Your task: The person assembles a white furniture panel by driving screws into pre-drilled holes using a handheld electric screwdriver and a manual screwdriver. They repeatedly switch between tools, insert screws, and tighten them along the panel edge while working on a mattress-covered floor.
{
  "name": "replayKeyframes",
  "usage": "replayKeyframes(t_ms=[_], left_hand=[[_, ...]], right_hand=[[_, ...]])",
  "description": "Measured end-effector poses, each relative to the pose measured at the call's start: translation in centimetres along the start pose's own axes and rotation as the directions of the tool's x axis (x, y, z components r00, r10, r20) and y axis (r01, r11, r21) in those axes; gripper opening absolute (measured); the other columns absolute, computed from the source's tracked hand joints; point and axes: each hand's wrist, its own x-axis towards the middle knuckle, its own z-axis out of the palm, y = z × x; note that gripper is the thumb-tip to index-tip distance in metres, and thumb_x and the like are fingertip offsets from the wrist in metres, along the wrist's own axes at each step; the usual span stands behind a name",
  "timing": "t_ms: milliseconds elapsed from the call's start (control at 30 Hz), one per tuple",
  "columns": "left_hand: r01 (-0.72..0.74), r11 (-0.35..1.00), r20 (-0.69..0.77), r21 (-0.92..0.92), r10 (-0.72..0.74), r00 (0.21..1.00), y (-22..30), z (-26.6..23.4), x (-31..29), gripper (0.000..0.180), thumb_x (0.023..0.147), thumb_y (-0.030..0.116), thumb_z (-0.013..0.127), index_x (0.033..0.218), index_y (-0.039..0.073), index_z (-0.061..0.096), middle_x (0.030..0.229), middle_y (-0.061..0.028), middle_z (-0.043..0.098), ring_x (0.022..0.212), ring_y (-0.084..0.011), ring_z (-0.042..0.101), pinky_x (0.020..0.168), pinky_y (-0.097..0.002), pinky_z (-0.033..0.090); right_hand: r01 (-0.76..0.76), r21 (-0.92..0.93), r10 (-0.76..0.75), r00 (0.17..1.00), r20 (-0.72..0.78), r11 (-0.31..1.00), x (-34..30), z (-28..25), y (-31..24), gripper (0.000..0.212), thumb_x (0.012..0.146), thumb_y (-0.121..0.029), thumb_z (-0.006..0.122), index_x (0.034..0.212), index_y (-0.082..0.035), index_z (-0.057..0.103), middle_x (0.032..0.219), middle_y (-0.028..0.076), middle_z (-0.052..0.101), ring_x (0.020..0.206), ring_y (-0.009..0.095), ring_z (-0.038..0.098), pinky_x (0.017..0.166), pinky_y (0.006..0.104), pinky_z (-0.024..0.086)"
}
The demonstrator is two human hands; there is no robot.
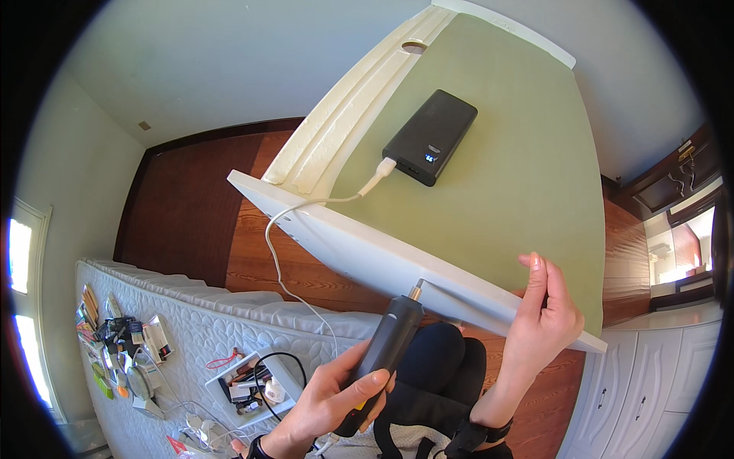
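Note:
My left hand [336, 398] is wrapped round a black electric screwdriver [388, 333], which points up and away from me. Its metal bit meets the near face of a white board [367, 237] that edges a pale green panel [505, 153]. My right hand [544, 314] is raised at the right part of this board, thumb and index finger drawn together. Whatever they pinch, if anything, is too small to make out. On the panel lies a black power bank [432, 138] with a lit display. A white cable [274, 245] plugged into it runs down behind my left hand.
To the left, a quilted white mattress [199, 329] carries a tray [287, 375] of small items and a pile of tools and packages [122, 344]. White cabinets [634, 382] stand at the right. Wooden floor [298, 268] shows below the panel. A wall rises behind.

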Motion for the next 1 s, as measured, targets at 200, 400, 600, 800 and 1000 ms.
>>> replayKeyframes(t_ms=[200,400,600,800,1000], left_hand=[[0.005,1.0,-0.008,-0.008,-0.005,1.0,-0.08,0.0,-0.02,0.049,0.099,0.024,0.055,0.135,-0.005,0.04,0.094,-0.007,0.053,0.061,-0.0096,0.054,0.05,-0.0219,0.041],[0.006,1.0,-0.005,-0.011,-0.006,1.0,-0.02,-0.05,-0.01,0.05,0.099,0.023,0.055,0.136,-0.005,0.039,0.094,-0.0074,0.053,0.062,-0.01,0.054,0.05,-0.0221,0.042],[0.014,1.0,-0.021,-0.022,-0.015,1.0,0.0,0.05,-0.03,0.053,0.099,0.023,0.056,0.139,-0.005,0.037,0.094,-0.0078,0.053,0.062,-0.0106,0.054,0.051,-0.0224,0.042],[0.009,1.0,-0.013,-0.013,-0.009,1.0,0.01,0.02,-0.03,0.053,0.099,0.023,0.056,0.139,-0.006,0.037,0.094,-0.0078,0.053,0.063,-0.0104,0.055,0.051,-0.0223,0.043],[0.004,1.0,-0.017,-0.012,-0.004,1.0,0.05,0.04,0.0,0.051,0.099,0.023,0.055,0.138,-0.006,0.038,0.094,-0.0076,0.053,0.062,-0.0101,0.054,0.051,-0.0219,0.043]], right_hand=[[-0.004,-0.003,0.004,1.0,-0.003,1.0,0.0,0.07,0.05,0.014,0.093,-0.01,0.062,0.084,-0.002,0.069,0.073,0.002,0.071,0.049,0.01,0.054,0.047,0.0243,0.04],[0.001,0.0,-0.001,1.0,0.0,1.0,0.0,0.0,-0.02,0.014,0.093,-0.01,0.062,0.084,-0.001,0.069,0.073,0.002,0.071,0.049,0.01,0.053,0.047,0.024,0.039],[0.005,-0.002,-0.005,1.0,-0.003,1.0,0.0,0.03,-0.01,0.014,0.093,-0.01,0.062,0.084,-0.001,0.069,0.074,0.002,0.071,0.048,0.009,0.052,0.046,0.0239,0.038],[0.004,-0.007,-0.004,1.0,-0.001,1.0,0.02,-0.02,-0.04,0.014,0.093,-0.009,0.062,0.084,-0.002,0.069,0.073,0.002,0.071,0.047,0.009,0.051,0.045,0.0239,0.037],[-0.001,-0.009,0.001,1.0,0.004,1.0,0.01,-0.04,-0.06,0.014,0.093,-0.009,0.062,0.084,-0.001,0.069,0.072,0.002,0.071,0.047,0.009,0.051,0.045,0.0239,0.037]])
